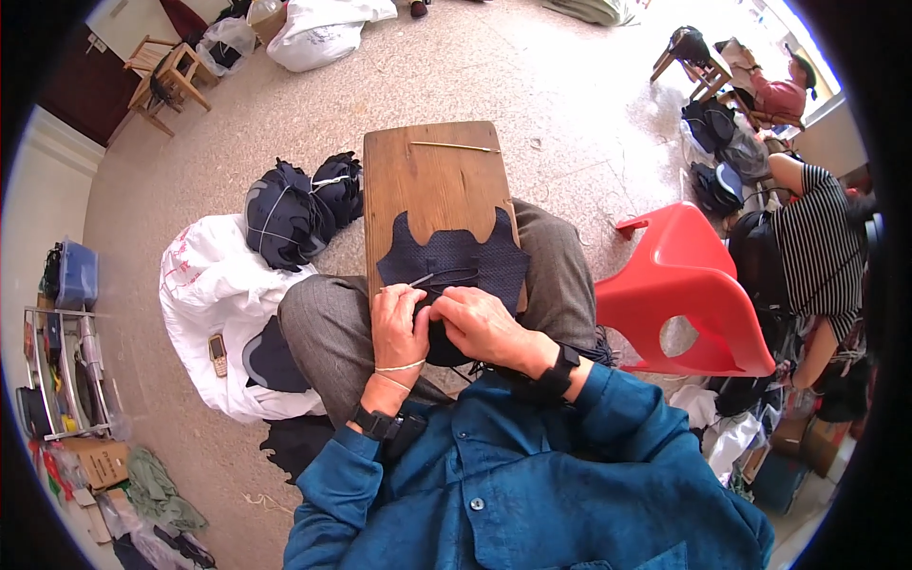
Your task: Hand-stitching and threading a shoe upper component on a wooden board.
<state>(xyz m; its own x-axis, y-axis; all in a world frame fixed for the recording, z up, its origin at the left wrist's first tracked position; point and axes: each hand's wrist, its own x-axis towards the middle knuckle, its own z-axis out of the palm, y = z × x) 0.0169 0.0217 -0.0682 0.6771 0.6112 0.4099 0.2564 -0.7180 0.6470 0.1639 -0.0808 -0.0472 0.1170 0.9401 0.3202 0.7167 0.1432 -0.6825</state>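
Observation:
A dark navy woven shoe upper (456,252) lies flat on the narrow wooden bench (391,161), its near edge at my fingertips. My left hand (397,323) is closed in a pinch on that near edge. A slim pointed tool (422,280) sticks out by its fingertips; whether the fingers grip it I cannot make out. My right hand (475,323) is beside it, fingers bent and pinched together at the same edge. What is between them is hidden. A dark cord (454,275) loops over the upper just beyond both hands.
A thin stick-like tool (456,146) lies at the bench's far end. Left are tied bundles of dark pieces (285,214), a white sack (204,285) and a phone (218,355). A red plastic chair (684,275) stands right, near a person in a striped top (817,247).

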